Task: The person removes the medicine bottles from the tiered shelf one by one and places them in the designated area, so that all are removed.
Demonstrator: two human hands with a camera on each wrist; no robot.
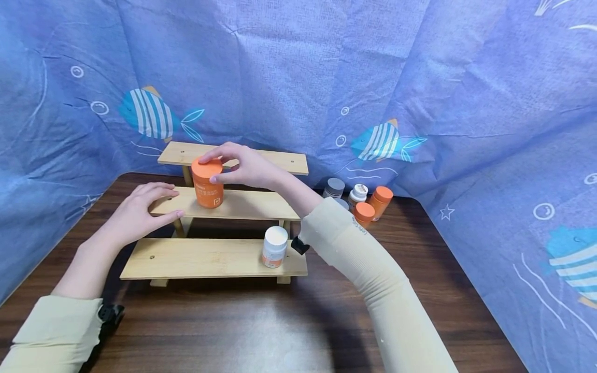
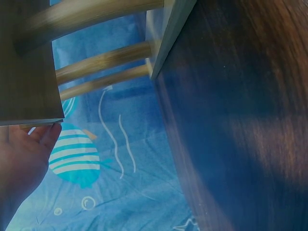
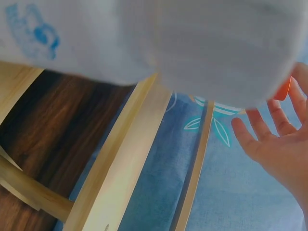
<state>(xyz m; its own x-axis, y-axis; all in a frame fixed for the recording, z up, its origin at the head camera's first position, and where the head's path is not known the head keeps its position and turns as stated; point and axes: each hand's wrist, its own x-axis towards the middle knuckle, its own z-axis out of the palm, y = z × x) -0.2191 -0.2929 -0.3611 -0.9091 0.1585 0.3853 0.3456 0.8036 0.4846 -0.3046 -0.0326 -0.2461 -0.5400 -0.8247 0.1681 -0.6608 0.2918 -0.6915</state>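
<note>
In the head view, an orange jar [image 1: 208,191] with an orange lid stands on the middle board of a stepped wooden rack [image 1: 196,257]. My right hand [image 1: 249,166] grips it at the lid, thumb in front and fingers over the top. A sliver of the orange jar [image 3: 285,90] shows behind the right hand [image 3: 284,144] in the right wrist view. My left hand [image 1: 137,215] rests at the left end of the middle board, fingers extended and thumb apart. The left wrist view has the left hand [image 2: 24,163] at a board's edge, fingertips partly hidden.
A white bottle [image 1: 274,247] stands at the right end of the lowest board. Behind my right sleeve [image 1: 359,264], several bottles with grey, white and orange lids [image 1: 364,211] stand on the dark wooden table [image 1: 224,326]. A blue fish-print cloth [image 1: 289,72] hangs around it.
</note>
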